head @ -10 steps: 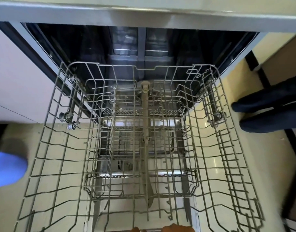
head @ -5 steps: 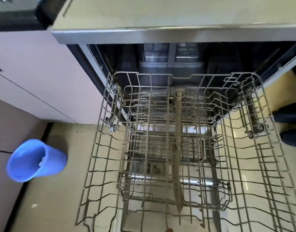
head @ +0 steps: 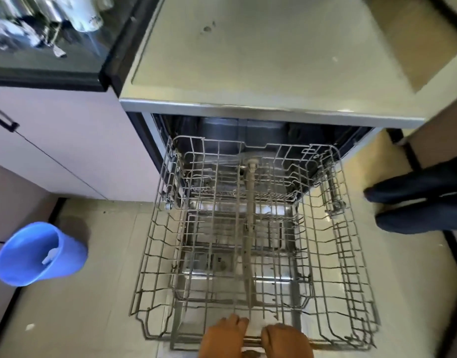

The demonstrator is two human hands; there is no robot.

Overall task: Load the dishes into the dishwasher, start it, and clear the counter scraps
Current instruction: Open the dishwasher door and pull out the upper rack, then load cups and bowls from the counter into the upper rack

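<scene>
The dishwasher [head: 268, 133] stands open under the counter. Its grey wire upper rack [head: 348, 267] is pulled far out over the floor and holds no dishes. A lower rack [head: 237, 241] and the steel inner door show through the wires. At the bottom edge, my left hand [head: 223, 337] and my right hand [head: 286, 341] sit side by side on the rack's front rail, fingers curled over it. Blurred dishes [head: 41, 27] lie in the sink at top left.
A blue bin [head: 38, 254] stands on the tiled floor to the left, with a white scrap inside. Another person's dark shoes [head: 415, 200] are on the floor at the right. The pale countertop [head: 261, 55] above the dishwasher carries a few small marks.
The view has tilted up, bringing in the sink, the countertop and the blue bin. Both hands, barely at the frame edge before, now show on the rack's front rail.
</scene>
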